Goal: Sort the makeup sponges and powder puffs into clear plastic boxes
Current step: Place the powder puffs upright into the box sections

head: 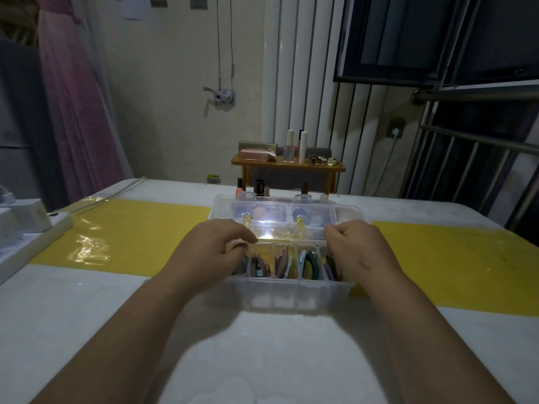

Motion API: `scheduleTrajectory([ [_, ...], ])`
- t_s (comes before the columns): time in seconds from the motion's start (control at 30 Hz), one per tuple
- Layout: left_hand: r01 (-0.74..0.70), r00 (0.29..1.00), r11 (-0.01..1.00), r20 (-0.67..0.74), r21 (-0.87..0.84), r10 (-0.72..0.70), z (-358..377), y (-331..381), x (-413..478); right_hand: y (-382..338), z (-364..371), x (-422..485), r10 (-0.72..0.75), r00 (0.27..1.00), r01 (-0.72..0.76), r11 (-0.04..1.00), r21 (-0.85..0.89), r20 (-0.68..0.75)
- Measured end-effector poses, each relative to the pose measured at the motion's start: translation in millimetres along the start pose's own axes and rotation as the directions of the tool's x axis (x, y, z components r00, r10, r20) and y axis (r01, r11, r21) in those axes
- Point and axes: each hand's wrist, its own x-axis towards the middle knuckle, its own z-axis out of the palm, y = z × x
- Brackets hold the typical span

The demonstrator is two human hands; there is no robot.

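head view: left hand [210,249] and right hand [360,249] sit at the two ends of the near box [291,293], fingers curled. each seems to pinch a lower corner of the open lid [274,212], though the exact contact is partly hidden by knuckles. puffs [284,262] stand on edge in the divided slots between the hands, packed tight. sponges [259,212] show blurred through the lid, just beyond the fingertips, in a far box [348,214]. step looks like swinging the lid shut. do it well by moving both ends evenly so the thin lid doesn't twist, checking no puff edge pokes above the rim, then pressing the two latches [246,195] down until they seat. materials: box and lid are clear hard plastic, glossy, with glare at the hinge line and yellowish hinge pieces. puffs are flat soft discs in pink, green, cream and grey, and will squash if the lid catches them. sponges look rounded and matte. a shiny yellow mat [140,228] lies under both hands' outer sides on a white table [262,360].
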Motion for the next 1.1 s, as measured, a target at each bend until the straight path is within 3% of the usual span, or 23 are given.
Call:
scheduleTrajectory([
  [0.1,0.004,0.998,0.999,-0.058,-0.044,-0.006,-1.0,0.1,-0.6,0.8,0.9,0.2,0.019,0.999,-0.018,1.0,-0.017,0.031],
  [0.23,0.058,0.993,0.998,-0.101,-0.018,-0.06,-1.8,0.8,-0.2,0.2,0.2,-0.7,0.005,1.0,-0.006,1.0,-0.016,-0.031],
  [0.4,0.133,0.976,0.99,-0.166,-0.054,-0.14,-4.6,-5.6,0.9,0.7,1.8,1.5,0.041,0.999,-0.036,0.989,-0.146,0.027],
  [0.7,0.269,0.921,0.899,-0.179,-0.347,-0.345,-10.2,-27.2,3.8,-2.6,6.4,-3.6,-0.052,0.999,0.053,0.992,-0.118,0.014],
  [0.97,0.428,0.871,0.869,-0.143,-0.247,-0.47,-17.7,-40.7,1.4,-7.5,14.7,-4.8,-0.216,0.976,0.217,0.974,-0.067,0.023],
  [1.1,0.516,0.852,0.842,-0.011,-0.155,-0.524,-22.3,-50.6,1.0,-8.7,15.4,-6.4,-0.251,0.966,0.254,0.966,-0.049,0.064],
])
